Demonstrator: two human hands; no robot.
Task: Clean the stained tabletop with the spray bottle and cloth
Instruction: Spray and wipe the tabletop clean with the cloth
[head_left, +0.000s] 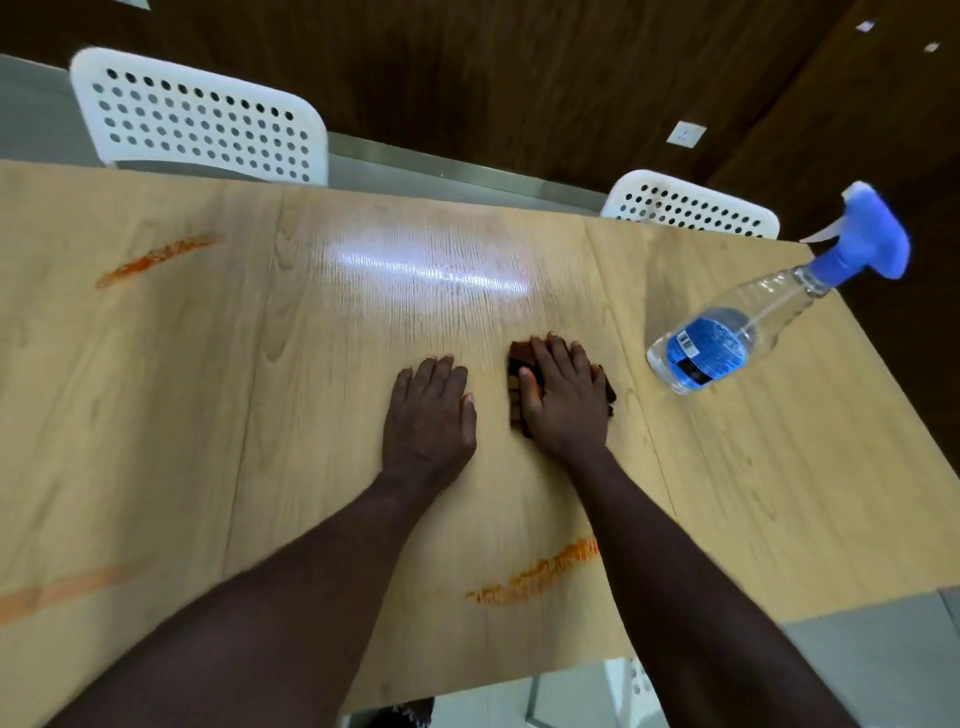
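Note:
A light wooden tabletop (332, 395) carries three orange stains: one at the far left (156, 255), a faded one at the near left (57, 590), and one near the front (540, 571) beside my right forearm. My right hand (563, 400) presses flat on a dark brown cloth (519, 364) in the middle of the table. Just left of it, my left hand (428, 415) rests flat on the bare wood. A clear spray bottle (727, 332) with a blue trigger head stands at the right, apart from both hands.
Two white perforated chairs stand at the table's far edge, one at the left (197, 117) and one at the right (691, 205). A dark wood wall runs behind them. The table's right edge passes close to the bottle, with grey floor (883, 665) beyond the near right corner.

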